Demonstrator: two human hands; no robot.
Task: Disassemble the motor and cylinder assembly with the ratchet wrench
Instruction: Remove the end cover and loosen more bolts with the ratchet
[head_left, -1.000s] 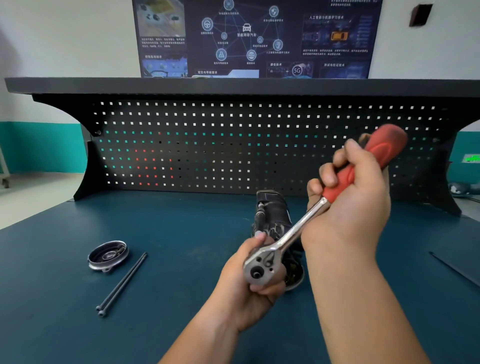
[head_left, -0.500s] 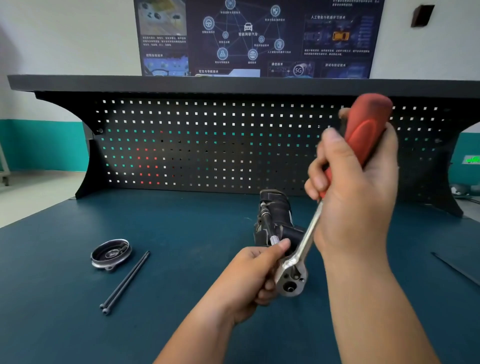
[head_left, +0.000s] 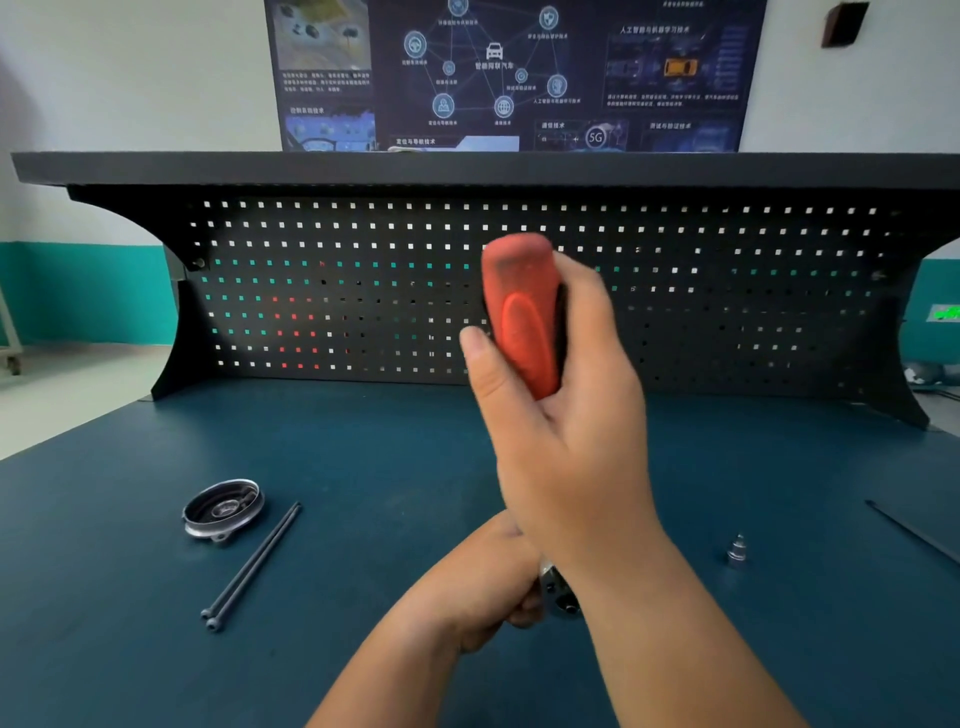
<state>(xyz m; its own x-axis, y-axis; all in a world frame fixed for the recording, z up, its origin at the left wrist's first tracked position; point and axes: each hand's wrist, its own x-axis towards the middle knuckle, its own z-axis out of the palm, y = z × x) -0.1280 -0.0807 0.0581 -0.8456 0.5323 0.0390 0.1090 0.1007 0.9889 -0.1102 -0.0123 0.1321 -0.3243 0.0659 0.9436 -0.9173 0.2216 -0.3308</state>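
The ratchet wrench (head_left: 522, 322) had swung from a rightward lean to nearly upright, and the right hand (head_left: 571, 431) had come across to the middle with it, covering the motor and cylinder assembly that showed behind the hands half a second before. That hand was wrapped firmly round the red handle, thumb laid along its left side. Below it the left hand (head_left: 478, 587) was curled tight against the wrench's steel head (head_left: 560, 595), the two hands touching at the wrist. I judged this a stroke or a re-seating of the tool, so loosening was probably under way, not finished. Whether the head sat on a fastener could not be made out, since only a sliver of metal showed past the left knuckles. The assembly itself was wholly hidden, presumably on the bench (head_left: 363, 467) behind the right forearm. To the left lay a round end cap (head_left: 223, 506) and, just beside it, two long bolts (head_left: 254, 564), already off. To the right a small silver socket-like piece (head_left: 736, 546) stood upright, and a thin dark strip (head_left: 909, 530) was cut off by the frame edge. The handle top was blurred against the pegboard (head_left: 727, 312).
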